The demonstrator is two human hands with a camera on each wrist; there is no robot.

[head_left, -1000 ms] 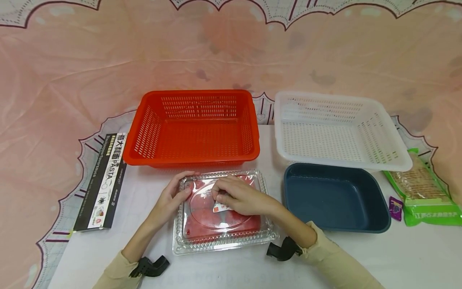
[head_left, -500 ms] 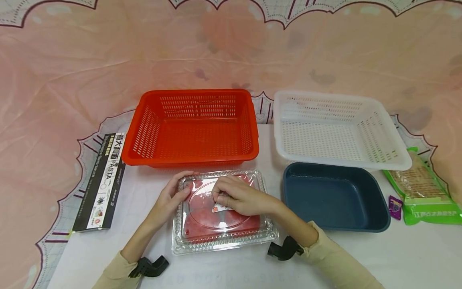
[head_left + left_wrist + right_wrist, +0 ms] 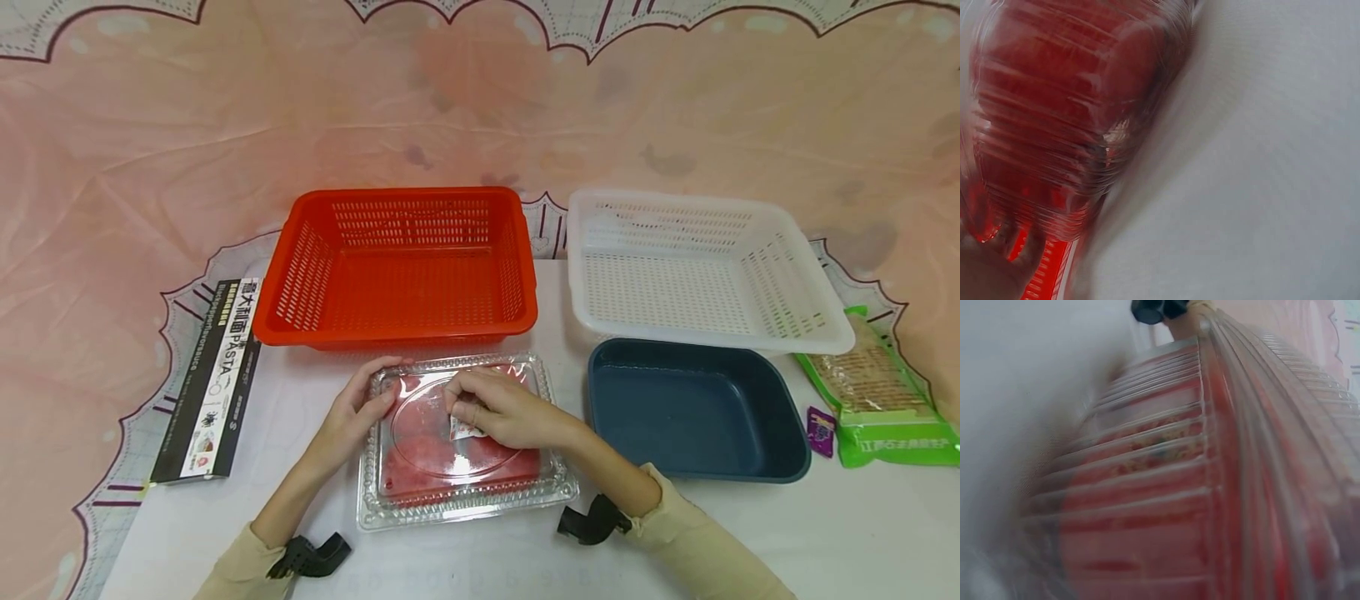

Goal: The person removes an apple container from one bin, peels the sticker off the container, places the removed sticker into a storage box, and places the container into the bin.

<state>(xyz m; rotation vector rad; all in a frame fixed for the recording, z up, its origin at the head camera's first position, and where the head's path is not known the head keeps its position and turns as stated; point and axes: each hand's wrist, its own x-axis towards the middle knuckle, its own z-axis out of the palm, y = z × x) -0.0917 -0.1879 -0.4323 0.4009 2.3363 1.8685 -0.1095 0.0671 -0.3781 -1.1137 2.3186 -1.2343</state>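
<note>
Peach cloth (image 3: 225, 150) with scalloped edging spreads behind and beside a white worktop (image 3: 450, 567). Front and centre on it lies a clear plastic container (image 3: 465, 508) with red contents (image 3: 420, 458). The person's left grip (image 3: 360, 404) holds the container's rear left corner, thumb resting on top; the right grip (image 3: 510, 410) pinches a small white label (image 3: 459, 430) over the lid, partly hiding it. Behind stand a red plastic basket (image 3: 416, 333) and, well to its right, a white plastic basket (image 3: 712, 335). Just in front of the latter sits a dark blue tub (image 3: 690, 417). At left lies a black-and-white pasta box (image 3: 210, 383); at right, a purple sachet (image 3: 821, 432) beside a green-trimmed food bag (image 3: 881, 408).
</note>
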